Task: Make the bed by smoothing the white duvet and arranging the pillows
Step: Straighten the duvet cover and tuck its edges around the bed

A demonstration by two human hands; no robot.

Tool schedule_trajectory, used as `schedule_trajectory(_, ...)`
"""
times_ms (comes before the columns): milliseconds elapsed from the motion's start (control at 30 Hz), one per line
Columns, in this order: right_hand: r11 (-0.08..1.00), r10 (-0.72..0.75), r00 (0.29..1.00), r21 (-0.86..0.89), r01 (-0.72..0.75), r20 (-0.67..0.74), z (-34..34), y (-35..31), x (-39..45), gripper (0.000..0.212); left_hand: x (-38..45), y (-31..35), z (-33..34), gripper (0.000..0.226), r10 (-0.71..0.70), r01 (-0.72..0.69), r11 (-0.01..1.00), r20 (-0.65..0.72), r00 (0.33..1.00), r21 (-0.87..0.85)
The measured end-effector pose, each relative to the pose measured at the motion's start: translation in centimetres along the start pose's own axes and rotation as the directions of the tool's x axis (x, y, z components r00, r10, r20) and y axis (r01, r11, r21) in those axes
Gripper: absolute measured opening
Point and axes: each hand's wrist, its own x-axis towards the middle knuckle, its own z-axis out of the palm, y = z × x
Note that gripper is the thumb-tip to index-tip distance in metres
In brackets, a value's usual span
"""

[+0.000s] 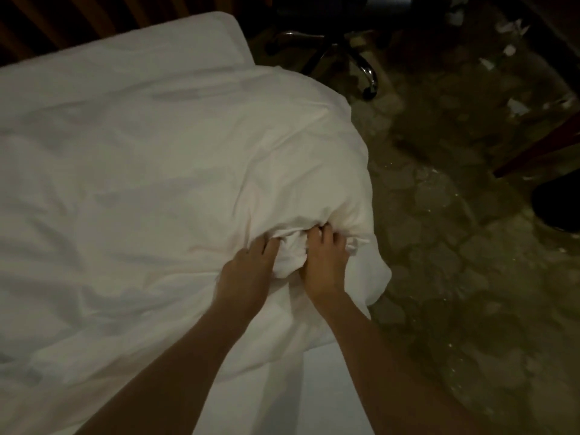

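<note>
The white duvet [163,171] covers most of the bed, wrinkled, with a puffed corner hanging toward the bed's right side. My left hand [248,271] and my right hand [324,262] sit close together on that corner, both clenched on a bunched fold of the duvet between them. A white pillow [175,42] lies flat at the head of the bed, partly under the duvet's top edge. Below the hands, a strip of the white bed sheet [320,381] shows.
A dark wooden headboard [62,17] runs along the top left. An office chair's chrome wheeled base [351,54] stands on the patterned carpet [455,246] right of the bed. Dark furniture [539,152] sits at the right edge.
</note>
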Motion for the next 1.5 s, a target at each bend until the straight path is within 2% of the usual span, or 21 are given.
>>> schedule_trajectory(33, 0.998, -0.061, 0.998, -0.014, 0.061, -0.023, -1.0, 0.7, 0.7, 0.044, -0.1, 0.1, -0.6, 0.066, -0.001, 0.001, 1.0, -0.007, 1.0, -0.013)
schedule_trajectory(100, 0.975, -0.193, 0.976, -0.128, 0.18, -0.104, -4.7, 3.3, 2.8, 0.04, -0.5, 0.5, -2.3, 0.067, 0.005, -0.008, 0.999, -0.067, 0.998, -0.05)
schedule_trajectory(200, 0.935, -0.339, 0.858, -0.234, 0.265, -0.386, -11.5, 7.8, 4.3, 0.033, -0.7, 2.0, -4.6, 0.053, 0.021, -0.045, 0.993, -0.214, 0.977, -0.107)
schedule_trajectory(233, 0.923, -0.37, 0.829, -0.267, 0.277, -0.419, -12.4, 9.5, 3.7, 0.03, -1.0, 2.9, -4.8, 0.047, 0.029, -0.055, 0.992, -0.223, 0.974, -0.111)
schedule_trajectory(267, 0.922, -0.347, 0.867, -0.297, 0.247, -0.357, -12.5, 11.1, 2.1, 0.028, -1.5, 3.7, -4.4, 0.045, 0.046, -0.067, 0.993, -0.197, 0.979, -0.101)
schedule_trajectory(300, 0.925, -0.269, 0.939, -0.33, 0.189, -0.214, -11.8, 12.5, 0.0, 0.029, -2.4, 4.4, -3.4, 0.047, 0.076, -0.087, 0.993, -0.141, 0.987, -0.076)
schedule_trajectory(333, 0.931, -0.109, 0.994, -0.351, 0.102, 0.0, -10.0, 14.1, -2.4, 0.032, -3.6, 4.7, -1.9, 0.053, 0.109, -0.112, 0.993, -0.059, 0.992, -0.04)
schedule_trajectory(367, 0.93, 0.095, 0.972, -0.367, -0.011, 0.213, -8.0, 15.8, -5.1, 0.033, -5.0, 4.5, -0.2, 0.06, 0.134, -0.134, 0.991, 0.034, 0.99, -0.003)
schedule_trajectory(400, 0.918, 0.222, 0.918, -0.388, -0.083, 0.328, -6.7, 16.9, -7.6, 0.033, -6.2, 3.8, 1.2, 0.067, 0.152, -0.155, 0.988, 0.103, 0.983, 0.019)
schedule_trajectory(433, 0.917, 0.25, 0.896, -0.387, -0.097, 0.368, -5.3, 17.4, -9.5, 0.036, -7.1, 2.9, 2.3, 0.071, 0.168, -0.171, 0.985, 0.138, 0.976, 0.016)
schedule_trajectory(467, 0.931, 0.185, 0.916, -0.362, -0.047, 0.356, -4.2, 17.0, -10.5, 0.045, -7.6, 2.0, 3.0, 0.072, 0.183, -0.185, 0.983, 0.145, 0.972, 0.004)
schedule_trajectory(533, 0.954, 0.06, 0.946, -0.297, 0.04, 0.319, -3.6, 13.2, -10.6, 0.04, -7.9, 0.5, 2.9, 0.072, 0.209, -0.209, 0.978, 0.124, 0.97, -0.016)
schedule_trajectory(600, 0.989, -0.095, 0.986, -0.095, 0.109, 0.139, -3.8, 6.8, -9.5, 0.045, -8.0, -0.5, 1.8, 0.075, 0.223, -0.222, 0.975, 0.114, 0.968, -0.025)
schedule_trajectory(667, 0.954, -0.277, 0.961, 0.118, 0.276, -0.009, -4.5, -0.3, -8.9, 0.067, -8.1, -2.1, 0.6, 0.079, 0.227, -0.226, 0.974, 0.082, 0.97, -0.029)
schedule_trajectory(767, 0.851, -0.447, 0.894, 0.307, 0.425, 0.002, -3.7, -7.1, -9.4, 0.069, -8.6, -7.0, -1.3, 0.073, 0.178, -0.18, 0.984, 0.081, 0.981, 0.015)
schedule_trajectory(933, 0.832, -0.55, 0.818, 0.199, 0.518, 0.168, -0.4, -14.1, -13.1, 0.062, -12.0, -14.6, -3.2, 0.075, 0.043, -0.128, 0.967, 0.352, 0.935, 0.221)
schedule_trajectory(1067, 0.834, -0.55, 0.809, 0.083, 0.546, 0.207, 1.5, -19.5, -15.3, 0.074, -14.6, -18.7, -3.5, 0.064, 0.013, -0.117, 0.954, 0.351, 0.936, 0.277)
schedule_trajectory(1200, 0.83, -0.524, 0.805, -0.045, 0.555, 0.278, 2.9, -26.0, -16.2, 0.07, -16.1, -24.2, -4.0, 0.055, 0.009, -0.135, 0.938, 0.369, 0.929, 0.319)
schedule_trajectory(1267, 0.818, -0.54, 0.792, -0.045, 0.574, 0.285, 3.7, -29.6, -16.8, 0.064, -17.0, -28.1, -4.8, 0.054, 0.003, -0.151, 0.914, 0.365, 0.931, 0.376)
schedule_trajectory(1400, 0.855, -0.516, 0.785, 0.146, 0.498, 0.343, 5.2, -35.5, -18.7, 0.041, -19.1, -36.0, -6.6, 0.049, 0.045, -0.25, 0.846, 0.405, 0.913, 0.471)
schedule_trajectory(1500, 0.859, -0.506, 0.817, 0.082, 0.505, 0.275, 5.6, -37.3, -19.6, 0.029, -20.6, -41.4, -7.3, 0.055, 0.071, -0.316, 0.788, 0.432, 0.899, 0.528)
